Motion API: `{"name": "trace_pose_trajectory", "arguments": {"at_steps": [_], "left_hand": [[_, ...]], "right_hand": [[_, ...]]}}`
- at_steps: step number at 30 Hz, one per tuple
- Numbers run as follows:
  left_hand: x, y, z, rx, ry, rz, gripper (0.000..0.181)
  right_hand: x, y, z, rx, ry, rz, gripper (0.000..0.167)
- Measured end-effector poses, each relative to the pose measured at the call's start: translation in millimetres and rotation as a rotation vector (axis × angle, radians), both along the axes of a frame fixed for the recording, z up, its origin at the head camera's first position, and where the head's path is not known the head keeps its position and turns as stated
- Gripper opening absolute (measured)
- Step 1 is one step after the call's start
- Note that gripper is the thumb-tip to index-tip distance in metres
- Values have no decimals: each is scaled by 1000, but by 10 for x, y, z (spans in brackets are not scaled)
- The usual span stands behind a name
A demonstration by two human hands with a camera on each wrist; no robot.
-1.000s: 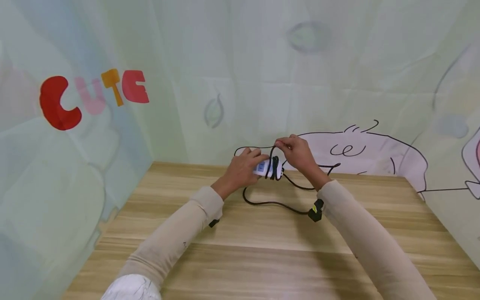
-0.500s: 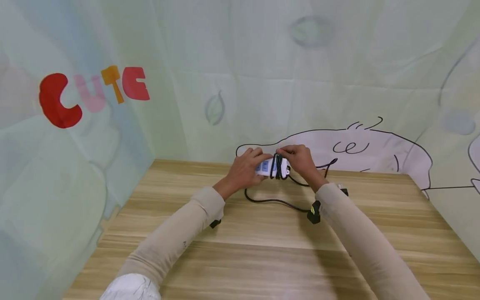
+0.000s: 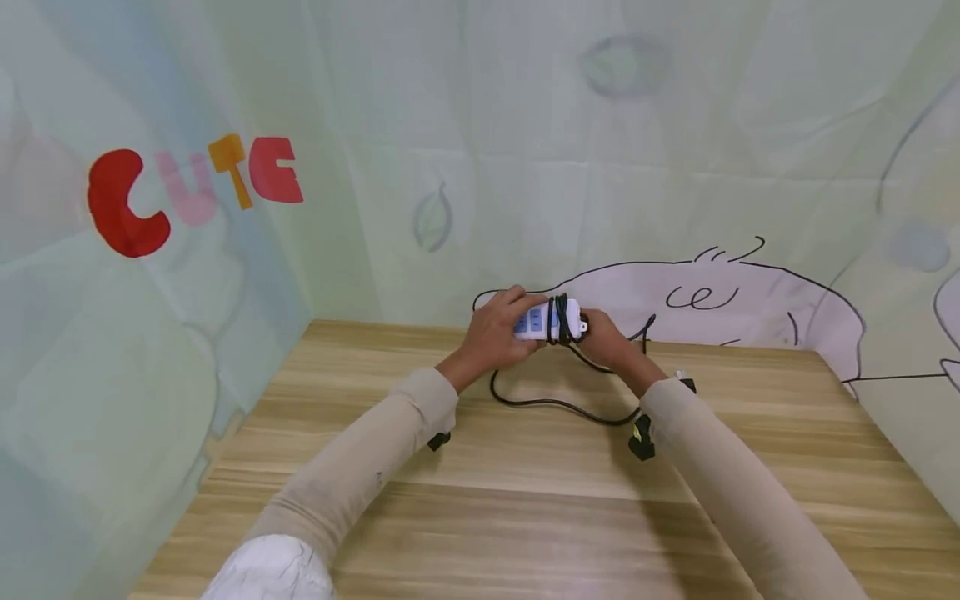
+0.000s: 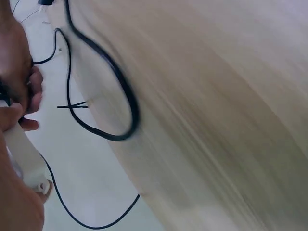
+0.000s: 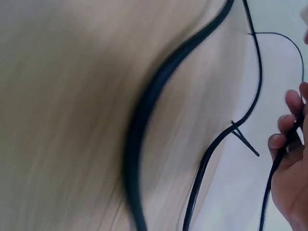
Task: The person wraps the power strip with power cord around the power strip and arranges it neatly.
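The left hand (image 3: 497, 332) grips the left end of a white power strip (image 3: 573, 320) with blue socket faces, held above the table's back edge. Black cord (image 3: 561, 318) is wound in several turns round the strip's right part. At the strip's right end is the right hand (image 3: 606, 340), its fingers partly hidden behind the strip; in the right wrist view this hand (image 5: 293, 163) has curled fingers with a black cord (image 5: 272, 180) running through them. In the left wrist view the strip (image 4: 25, 156) lies in the left hand (image 4: 19, 202).
A loop of black cord (image 3: 555, 403) hangs or lies below the hands on the wooden table (image 3: 480, 533). A black plug (image 3: 641, 439) is beside the right sleeve, another black piece (image 3: 687, 383) behind it. A printed curtain (image 3: 390, 125) stands behind the table.
Both hands and the strip have risen slightly and shifted right. The right hand has moved from above the strip, where it pinched the cord, down to its right end.
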State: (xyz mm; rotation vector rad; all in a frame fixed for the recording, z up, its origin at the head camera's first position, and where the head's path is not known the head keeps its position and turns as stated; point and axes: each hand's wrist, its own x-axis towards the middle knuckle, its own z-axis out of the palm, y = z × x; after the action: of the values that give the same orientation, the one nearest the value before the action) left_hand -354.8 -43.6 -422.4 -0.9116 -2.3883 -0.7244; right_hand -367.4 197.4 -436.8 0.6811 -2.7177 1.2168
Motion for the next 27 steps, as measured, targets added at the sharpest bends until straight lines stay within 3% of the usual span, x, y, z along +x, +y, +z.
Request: {"name": "trace_pose_trajectory", "arguments": {"at_steps": [2, 5, 8, 10, 12, 15, 24, 27], "left_hand": [[1, 12, 10, 18, -22, 37, 64], [1, 23, 9, 21, -50, 90, 63], [-4, 33, -2, 2, -47, 124, 61], [-10, 40, -4, -3, -35, 141, 60], [-17, 47, 6, -8, -20, 156, 60], [-26, 57, 32, -23, -10, 168, 61], [-23, 76, 97, -147, -36, 193, 63], [-14, 83, 92, -174, -42, 194, 64]], "right_hand": [[-16, 30, -76, 51, -13, 58, 22], [-180, 124, -374, 177, 34, 139, 38], [-144, 83, -399, 329, 64, 154, 46], [-37, -9, -299, 385, 61, 145, 45], [148, -124, -91, 428, 26, 124, 41], [234, -204, 11, 460, 8, 101, 46], [371, -266, 172, 560, -8, 95, 45], [391, -262, 196, 604, 23, 94, 43]]}}
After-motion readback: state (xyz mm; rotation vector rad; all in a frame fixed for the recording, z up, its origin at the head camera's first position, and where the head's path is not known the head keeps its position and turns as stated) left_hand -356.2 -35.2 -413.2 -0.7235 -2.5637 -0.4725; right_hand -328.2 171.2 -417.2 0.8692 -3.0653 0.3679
